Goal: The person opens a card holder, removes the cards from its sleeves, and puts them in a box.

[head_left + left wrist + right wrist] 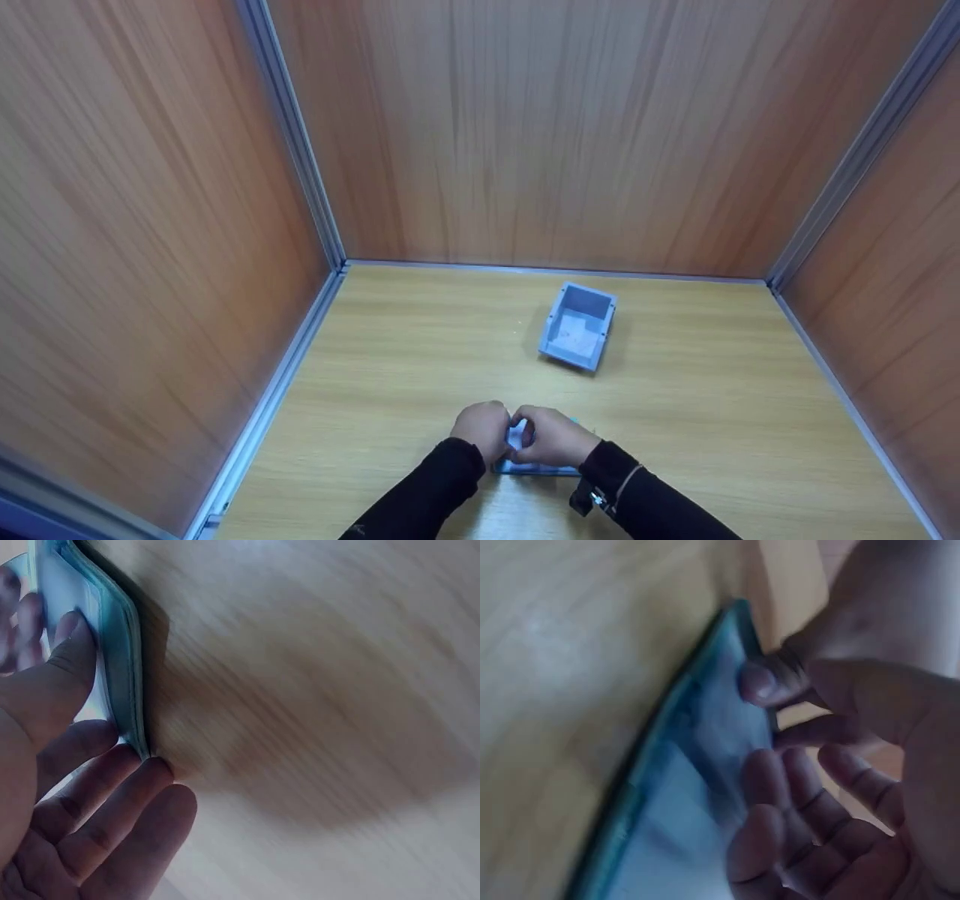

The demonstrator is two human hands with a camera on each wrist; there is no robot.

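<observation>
My left hand (pixel 481 430) and right hand (pixel 551 437) meet at the near edge of the surface (pixel 420 352), both grips curled around a light-blue sleeve (pixel 534 468); a grey bin (pixel 577 325) sits beyond.

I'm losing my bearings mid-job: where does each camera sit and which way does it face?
Head: looks forward and down at the table, gray bin, both sleeves, left hand and right hand.
Left wrist: close behind the left hand, facing the blue sleeve.
Right wrist: close behind the right hand, facing that sleeve.
Both wrist views share the blue sleeve.
</observation>
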